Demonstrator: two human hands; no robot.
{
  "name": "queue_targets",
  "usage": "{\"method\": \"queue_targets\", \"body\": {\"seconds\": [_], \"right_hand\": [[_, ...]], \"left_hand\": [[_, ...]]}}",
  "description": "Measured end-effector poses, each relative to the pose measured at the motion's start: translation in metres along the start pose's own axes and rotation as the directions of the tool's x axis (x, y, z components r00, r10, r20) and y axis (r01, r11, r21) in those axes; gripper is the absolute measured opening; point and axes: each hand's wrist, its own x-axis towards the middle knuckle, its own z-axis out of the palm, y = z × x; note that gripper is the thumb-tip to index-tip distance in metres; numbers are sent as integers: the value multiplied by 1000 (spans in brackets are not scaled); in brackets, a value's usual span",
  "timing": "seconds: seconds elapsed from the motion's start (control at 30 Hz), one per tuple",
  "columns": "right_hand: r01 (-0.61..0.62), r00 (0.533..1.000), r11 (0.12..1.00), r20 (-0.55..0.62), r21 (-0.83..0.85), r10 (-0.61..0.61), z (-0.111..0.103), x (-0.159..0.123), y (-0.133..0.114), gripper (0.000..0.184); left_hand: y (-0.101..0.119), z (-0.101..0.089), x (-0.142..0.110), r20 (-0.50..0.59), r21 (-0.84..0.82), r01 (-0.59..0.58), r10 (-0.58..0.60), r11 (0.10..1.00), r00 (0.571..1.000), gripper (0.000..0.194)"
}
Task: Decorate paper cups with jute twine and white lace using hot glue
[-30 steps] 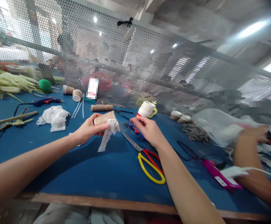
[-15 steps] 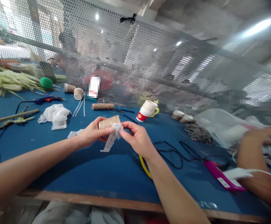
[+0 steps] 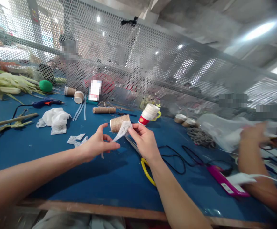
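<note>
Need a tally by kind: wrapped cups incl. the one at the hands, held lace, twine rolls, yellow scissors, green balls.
Wrapped cups: 5
Held lace: 1
Twine rolls: 1
Yellow scissors: 1
Green balls: 1
Total: 9

On the flat blue tabletop (image 3: 100, 187), a beige twine-wrapped cylinder (image 3: 116, 122) was between the left hand (image 3: 96, 144) and the right hand (image 3: 145, 143), a white lace strip (image 3: 122, 130) along its near side. Steel scissors with yellow loop handles (image 3: 146, 170) lay partly beneath the right hand. Behind the cylinder lay a brown twine roll (image 3: 104, 110), left of stacked white paper cups (image 3: 151, 111). Crumpled white sheer fabric (image 3: 55, 120) lay left, a purple oblong power strip (image 3: 221, 176) right.
</note>
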Motion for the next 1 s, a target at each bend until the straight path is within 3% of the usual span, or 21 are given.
{"method": "queue_targets", "body": {"seconds": [0.1,0.17,0.23,0.3,0.37,0.53,0.77,1.0], "right_hand": [[-16,1000,999,23,-41,17,0,-1,1,20],[-24,998,998,51,-61,27,-1,-2,2,21],[-26,995,996,91,-83,34,-1,-4,2,21],[-19,991,995,133,-96,32,-2,-6,0,20],[-14,983,996,182,-87,29,-4,-8,-3,18],[-15,930,1000,366,15,9,-8,-13,-11,15],[19,869,983,482,183,-107,-11,-18,-19,7],[-7,852,972,510,236,-118,-13,-21,-21,5]], "left_hand": [[2,-4,0,-35,368,-189,217,910,976,74],[6,-10,2,-9,558,-301,369,773,929,43],[13,-18,4,-5,629,-356,461,692,887,12],[22,-28,6,10,588,-365,444,722,896,15],[33,-37,7,92,503,-341,343,795,935,19],[51,-55,10,216,379,-309,241,873,946,18],[48,-65,17,264,224,-291,230,930,937,17],[46,-65,17,283,202,-251,190,947,940,15]]}}
